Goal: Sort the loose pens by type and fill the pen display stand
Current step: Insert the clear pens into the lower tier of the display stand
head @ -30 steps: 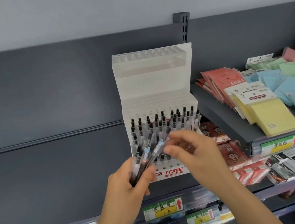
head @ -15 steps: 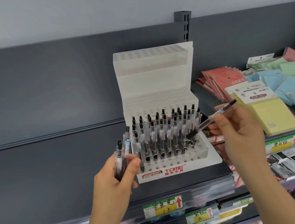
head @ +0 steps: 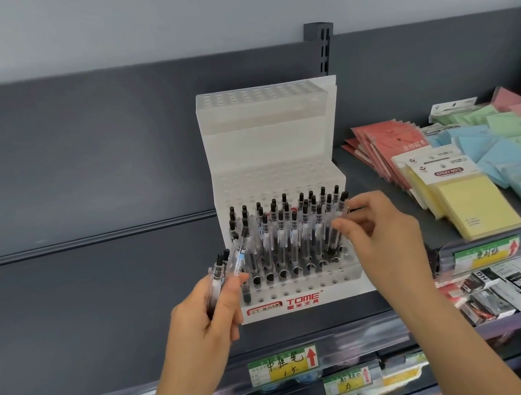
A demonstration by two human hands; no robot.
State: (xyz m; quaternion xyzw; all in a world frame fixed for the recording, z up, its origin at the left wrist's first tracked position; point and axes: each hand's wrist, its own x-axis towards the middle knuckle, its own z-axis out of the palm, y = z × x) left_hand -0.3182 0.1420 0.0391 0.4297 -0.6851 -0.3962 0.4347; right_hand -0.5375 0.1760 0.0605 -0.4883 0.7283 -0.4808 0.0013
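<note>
Left hand (head: 208,322) grips spare pens (head: 229,268); right hand (head: 386,243) pinches 1 pen (head: 341,209) in stand (head: 264,136).

The left hand (head: 208,308) is gripping the loose pens (head: 229,268) and covering their lower ends, so their number is not showing. The right hand (head: 382,237) is blurring at its fingertips (head: 347,226), just beside the rightmost of the standing pens (head: 290,226); whether it is pinching one is not showing either. It is also hiding the right front corner of the pen stand (head: 272,148). The standing pens are overlapping and masking their back rows. The small print on the price labels (head: 282,363) is coming through too fine and smeared to read. The right edge is cutting off the sticky notes (head: 474,200), and the bottom edge is cutting off both forearms.
</note>
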